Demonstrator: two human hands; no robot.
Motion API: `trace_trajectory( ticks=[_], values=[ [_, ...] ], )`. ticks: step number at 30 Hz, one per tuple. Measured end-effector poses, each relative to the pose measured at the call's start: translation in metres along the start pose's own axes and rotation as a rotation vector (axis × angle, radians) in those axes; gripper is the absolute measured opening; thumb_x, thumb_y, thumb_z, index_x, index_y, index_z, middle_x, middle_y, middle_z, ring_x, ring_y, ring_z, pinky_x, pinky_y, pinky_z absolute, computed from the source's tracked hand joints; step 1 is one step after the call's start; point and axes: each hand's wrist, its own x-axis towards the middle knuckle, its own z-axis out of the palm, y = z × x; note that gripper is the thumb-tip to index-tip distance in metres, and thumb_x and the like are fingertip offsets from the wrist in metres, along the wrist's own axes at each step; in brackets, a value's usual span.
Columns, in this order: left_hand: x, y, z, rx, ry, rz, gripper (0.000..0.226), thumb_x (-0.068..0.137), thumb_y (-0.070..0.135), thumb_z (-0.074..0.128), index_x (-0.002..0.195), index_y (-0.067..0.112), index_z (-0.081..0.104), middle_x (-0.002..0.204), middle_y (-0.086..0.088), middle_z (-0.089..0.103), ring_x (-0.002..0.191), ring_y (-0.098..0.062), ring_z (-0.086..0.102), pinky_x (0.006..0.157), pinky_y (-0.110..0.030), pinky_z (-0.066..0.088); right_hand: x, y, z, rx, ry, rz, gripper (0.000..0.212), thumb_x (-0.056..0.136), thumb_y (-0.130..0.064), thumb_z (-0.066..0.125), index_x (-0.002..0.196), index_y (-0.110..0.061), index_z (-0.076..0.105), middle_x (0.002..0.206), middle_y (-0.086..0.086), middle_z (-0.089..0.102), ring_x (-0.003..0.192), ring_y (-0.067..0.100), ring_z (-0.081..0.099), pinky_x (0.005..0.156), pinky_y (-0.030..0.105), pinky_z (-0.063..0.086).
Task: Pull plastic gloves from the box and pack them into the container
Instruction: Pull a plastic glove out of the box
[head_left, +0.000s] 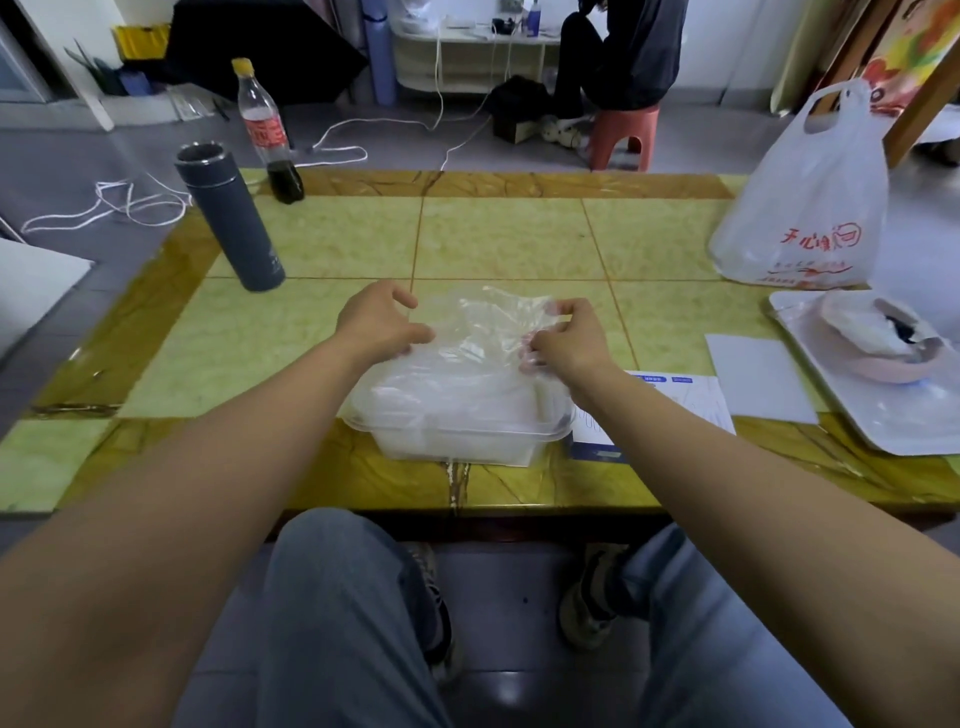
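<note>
A clear plastic container (457, 434) sits near the table's front edge, filled with thin plastic gloves. One crumpled transparent glove (483, 322) rises above the pile. My left hand (379, 322) has its fingers curled at the glove's left edge, thumb and fingertips touching the film. My right hand (563, 335) pinches the glove's right edge between thumb and fingers. The white and blue glove box (670, 400) lies flat just right of the container, partly under my right forearm.
A grey flask (228, 218) and a cola bottle (267, 132) stand at the back left. At the right are a white plastic bag (810, 208), a white tray (883, 410) with a pink bowl (883, 338), and a white sheet (758, 379). A person sits beyond the table.
</note>
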Motion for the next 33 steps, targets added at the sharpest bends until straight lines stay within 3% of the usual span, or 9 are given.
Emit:
trace_trajectory(
  ticks=[3, 7, 9, 11, 16, 23, 27, 31, 33],
  values=[
    [0.003, -0.006, 0.008, 0.104, 0.078, 0.119, 0.027, 0.079, 0.020, 0.076, 0.101, 0.019, 0.060, 0.081, -0.001, 0.066, 0.074, -0.017, 0.065, 0.064, -0.028, 0.048, -0.001, 0.004, 0.002, -0.146, -0.060, -0.019, 0.043, 0.087, 0.006, 0.050, 0.127, -0.006, 0.040, 0.088, 0.014, 0.061, 0.058, 0.023, 0.062, 0.070, 0.038, 0.059],
    [0.007, -0.011, 0.020, 0.338, 0.076, 0.279, 0.019, 0.081, 0.015, 0.068, 0.097, 0.022, 0.059, 0.079, 0.004, 0.064, 0.078, -0.019, 0.061, 0.063, -0.028, 0.042, -0.002, 0.002, 0.002, -0.518, 0.056, -0.376, 0.058, 0.084, -0.012, 0.064, 0.136, -0.008, 0.040, 0.130, 0.010, 0.047, 0.117, 0.022, 0.048, 0.097, 0.031, 0.042],
    [0.009, -0.015, 0.025, 0.410, 0.066, 0.326, 0.021, 0.083, 0.014, 0.065, 0.102, 0.021, 0.059, 0.079, 0.004, 0.063, 0.079, -0.021, 0.060, 0.064, -0.030, 0.044, -0.001, -0.002, 0.003, -0.585, 0.126, -0.595, 0.049, 0.082, -0.012, 0.063, 0.129, -0.011, 0.049, 0.126, 0.007, 0.049, 0.117, 0.021, 0.045, 0.098, 0.030, 0.039],
    [0.012, -0.019, 0.030, 0.471, 0.071, 0.364, 0.022, 0.085, 0.013, 0.063, 0.105, 0.020, 0.059, 0.079, 0.004, 0.062, 0.079, -0.022, 0.059, 0.069, -0.033, 0.048, 0.003, -0.006, 0.008, -0.570, 0.044, -0.639, 0.031, 0.082, -0.007, 0.058, 0.113, -0.013, 0.060, 0.109, 0.003, 0.058, 0.096, 0.018, 0.055, 0.085, 0.029, 0.046],
    [0.016, -0.023, 0.036, 0.636, 0.037, 0.391, 0.025, 0.088, 0.014, 0.059, 0.112, 0.019, 0.058, 0.091, -0.004, 0.066, 0.087, -0.026, 0.059, 0.073, -0.038, 0.050, 0.016, 0.008, 0.027, -0.830, -0.397, -0.295, 0.027, 0.088, -0.005, 0.054, 0.112, -0.012, 0.063, 0.094, 0.001, 0.058, 0.084, 0.019, 0.055, 0.077, 0.031, 0.049],
    [0.016, -0.013, 0.042, 0.725, -0.095, 0.356, 0.046, 0.087, 0.025, 0.067, 0.129, 0.017, 0.049, 0.118, -0.008, 0.054, 0.106, -0.025, 0.052, 0.083, -0.033, 0.044, 0.033, 0.038, 0.048, -0.792, -0.589, 0.106, 0.050, 0.093, -0.004, 0.055, 0.140, -0.016, 0.041, 0.118, 0.013, 0.050, 0.094, 0.026, 0.054, 0.064, 0.028, 0.053],
    [0.008, 0.011, 0.049, 0.785, 0.028, 0.552, 0.031, 0.086, 0.019, 0.063, 0.116, 0.018, 0.056, 0.113, -0.005, 0.051, 0.103, -0.024, 0.048, 0.084, -0.032, 0.039, 0.039, 0.042, 0.056, -0.797, -0.608, 0.180, 0.055, 0.091, 0.001, 0.054, 0.143, -0.012, 0.039, 0.109, 0.010, 0.053, 0.072, 0.019, 0.054, 0.060, 0.027, 0.051],
    [0.010, 0.019, 0.065, 0.709, -0.355, 0.206, 0.015, 0.092, 0.024, 0.057, 0.085, 0.011, 0.056, 0.081, -0.004, 0.059, 0.066, -0.020, 0.058, 0.060, -0.030, 0.049, 0.043, 0.042, 0.058, -0.785, -0.548, 0.171, 0.051, 0.091, 0.004, 0.051, 0.140, -0.008, 0.042, 0.110, 0.012, 0.050, 0.086, 0.026, 0.057, 0.075, 0.038, 0.056],
    [0.016, 0.004, 0.073, 0.798, -0.612, -0.009, 0.020, 0.091, 0.030, 0.061, 0.093, 0.010, 0.058, 0.088, -0.007, 0.061, 0.069, -0.021, 0.058, 0.064, -0.030, 0.050, 0.044, 0.043, 0.054, -0.794, -0.510, 0.186, 0.046, 0.092, 0.004, 0.049, 0.137, -0.004, 0.044, 0.111, 0.015, 0.052, 0.090, 0.029, 0.055, 0.080, 0.040, 0.055]
  ],
)
